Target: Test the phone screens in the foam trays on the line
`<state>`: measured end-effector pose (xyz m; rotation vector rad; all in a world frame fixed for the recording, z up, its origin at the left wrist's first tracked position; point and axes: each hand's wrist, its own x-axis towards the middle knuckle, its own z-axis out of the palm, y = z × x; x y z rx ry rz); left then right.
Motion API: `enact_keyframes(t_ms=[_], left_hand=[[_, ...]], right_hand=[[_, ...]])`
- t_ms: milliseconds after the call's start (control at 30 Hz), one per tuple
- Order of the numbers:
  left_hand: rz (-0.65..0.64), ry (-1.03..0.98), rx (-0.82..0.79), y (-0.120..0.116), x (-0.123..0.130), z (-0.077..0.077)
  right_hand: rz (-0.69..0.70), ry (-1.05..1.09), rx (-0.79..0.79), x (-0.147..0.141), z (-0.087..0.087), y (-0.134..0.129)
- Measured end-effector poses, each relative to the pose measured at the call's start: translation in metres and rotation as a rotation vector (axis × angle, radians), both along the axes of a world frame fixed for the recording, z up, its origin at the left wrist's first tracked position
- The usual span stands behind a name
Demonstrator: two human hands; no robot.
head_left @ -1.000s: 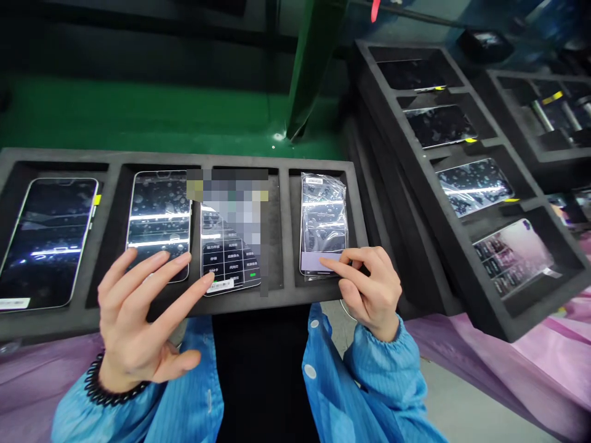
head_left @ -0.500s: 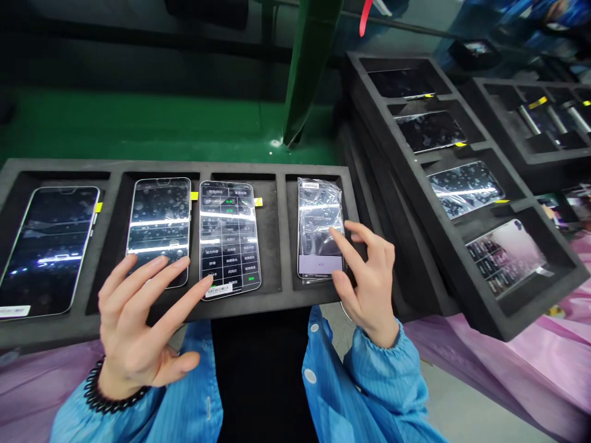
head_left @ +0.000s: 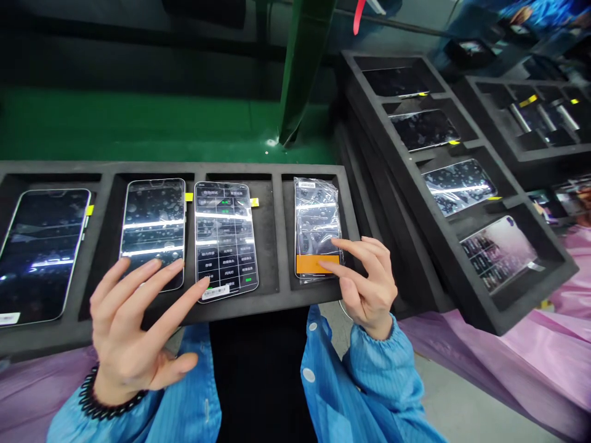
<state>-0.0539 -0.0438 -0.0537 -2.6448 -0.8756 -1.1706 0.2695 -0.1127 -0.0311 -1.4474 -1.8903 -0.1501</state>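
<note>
In front of me a black foam tray (head_left: 287,295) holds several smartphones in its compartments. My right hand (head_left: 369,283), fingers apart, reaches over the film-wrapped phone (head_left: 316,215) at the right end; one fingertip is at the orange bar low on its screen. My left hand (head_left: 138,320) is spread, holding nothing. Its index fingertip is at the lower left corner of the phone with a grid menu (head_left: 227,234), and its other fingertips are over the lower edge of a dark-screened phone (head_left: 153,215). Another dark phone (head_left: 44,252) lies at the far left.
At the right, a second foam tray (head_left: 508,314) on a stack holds several phones. Further right is another tray (head_left: 521,154) with phones standing on edge. A green post (head_left: 305,74) rises behind my tray. Pink cloth (head_left: 530,351) hangs below the trays.
My right index finger has moved down onto the lower part of the wrapped phone's screen, and the bar there has turned from pale lilac to orange. My left hand has barely moved.
</note>
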Motion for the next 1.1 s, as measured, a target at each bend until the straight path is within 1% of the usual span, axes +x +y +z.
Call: enact_keyframes(t_ms=[67, 167, 300, 400, 467, 533, 633, 733, 967, 1100], left_hand=[[0.002, -0.001, -0.006, 0.0, 0.0, 0.0], [0.007, -0.007, -0.043, -0.003, -0.001, 0.001], [0.069, -0.055, -0.195, -0.007, -0.001, 0.003], [0.158, -0.123, -0.336, -0.005, 0.003, 0.006], [0.205, -0.124, -0.426, 0.0, 0.007, 0.009], [0.215, -0.063, -0.521, 0.006, 0.011, 0.012], [0.179, 0.052, -0.626, 0.011, 0.015, 0.013], [0.167, 0.075, -0.65, 0.01, 0.018, 0.014], [0.157, 0.133, -0.644, 0.009, 0.022, 0.019], [0.103, 0.154, -0.629, 0.014, 0.022, 0.021]], right_hand=[[-0.012, 0.033, 0.023, 0.0, 0.0, 0.0], [-0.02, 0.112, -0.005, 0.001, 0.006, 0.0], [-0.1, 0.192, -0.111, 0.004, 0.016, 0.006], [-0.182, 0.162, -0.178, 0.006, 0.019, 0.019], [-0.235, 0.101, -0.223, 0.008, 0.019, 0.028], [-0.28, 0.041, -0.278, 0.008, 0.017, 0.036], [-0.319, 0.0, -0.329, 0.009, 0.017, 0.04], [-0.325, -0.005, -0.343, 0.008, 0.016, 0.039], [-0.281, 0.004, -0.318, 0.011, 0.013, 0.04], [-0.243, 0.024, -0.3, 0.013, 0.012, 0.041]])
